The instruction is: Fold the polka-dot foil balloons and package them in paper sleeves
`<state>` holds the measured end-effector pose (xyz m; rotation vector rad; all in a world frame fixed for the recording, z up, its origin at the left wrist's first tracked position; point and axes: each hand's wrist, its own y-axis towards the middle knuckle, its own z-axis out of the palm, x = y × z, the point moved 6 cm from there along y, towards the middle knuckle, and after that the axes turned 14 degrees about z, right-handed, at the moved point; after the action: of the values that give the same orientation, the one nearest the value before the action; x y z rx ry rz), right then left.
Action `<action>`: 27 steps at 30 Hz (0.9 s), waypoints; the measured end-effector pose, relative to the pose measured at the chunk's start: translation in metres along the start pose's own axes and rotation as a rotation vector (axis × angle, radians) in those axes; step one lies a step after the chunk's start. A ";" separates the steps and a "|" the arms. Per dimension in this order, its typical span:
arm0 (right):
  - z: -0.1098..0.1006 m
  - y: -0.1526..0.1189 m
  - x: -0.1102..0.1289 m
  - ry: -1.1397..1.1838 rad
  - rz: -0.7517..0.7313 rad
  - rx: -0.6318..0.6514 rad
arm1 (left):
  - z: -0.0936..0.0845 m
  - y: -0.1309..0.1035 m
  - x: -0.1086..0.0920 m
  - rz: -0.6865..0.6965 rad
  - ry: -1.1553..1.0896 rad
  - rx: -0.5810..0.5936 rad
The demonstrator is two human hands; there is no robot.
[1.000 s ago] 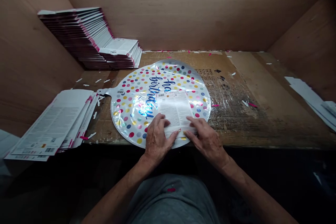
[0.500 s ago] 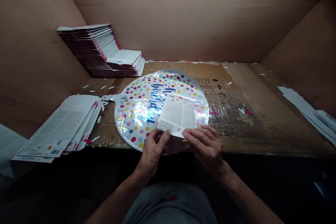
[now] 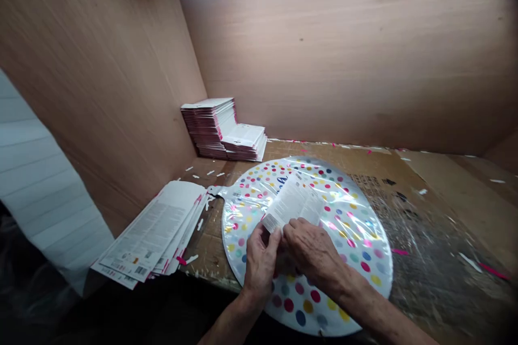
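A white printed card sleeve is held over a flat foil balloon with coloured dots. My left hand pinches its lower left corner between thumb and fingers. Close beside it, my right hand has its fingers curled at the sleeve's lower edge; its fingertips are partly hidden. Most of the balloon's blue lettering lies behind the sleeve and hands. The balloon's tail points left, towards a fanned pile of printed cards.
Stacked white and pink card sleeves stand in the back left corner against wooden panels. Small white and pink scraps are scattered over the brown cardboard surface. White sheeting hangs at the left.
My view has tilted up and turned left. The sleeve is more tilted, and my right hand has moved inward to the left hand. The balloon lies turned, its near edge overhanging the surface.
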<state>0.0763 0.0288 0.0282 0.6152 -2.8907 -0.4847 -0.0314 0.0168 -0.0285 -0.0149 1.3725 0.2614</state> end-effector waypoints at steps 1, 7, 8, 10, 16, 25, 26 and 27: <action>-0.001 0.004 0.001 0.051 -0.013 -0.022 | -0.006 0.007 -0.005 0.026 0.035 0.004; 0.032 -0.024 0.021 0.403 -0.068 0.085 | -0.064 0.107 -0.062 0.149 0.021 -0.213; 0.048 -0.029 0.024 0.442 -0.084 0.186 | -0.077 0.134 -0.076 0.164 0.022 -0.275; 0.076 -0.029 0.025 0.509 -0.112 0.368 | -0.101 0.192 -0.105 0.166 0.065 -0.370; 0.107 0.021 0.004 0.574 -0.115 0.460 | -0.137 0.327 -0.173 0.179 0.237 -0.415; 0.054 0.039 0.012 0.403 0.203 0.263 | -0.117 0.122 -0.063 0.031 1.254 0.026; 0.052 0.058 0.019 0.318 0.218 0.263 | -0.114 0.091 -0.047 -0.053 1.403 0.121; 0.052 0.079 0.029 0.232 0.225 0.278 | -0.112 0.067 -0.036 -0.091 1.483 0.160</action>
<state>0.0106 0.0993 0.0086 0.3447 -2.7743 0.0189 -0.1585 0.0568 -0.0064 -0.1638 2.8533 0.0177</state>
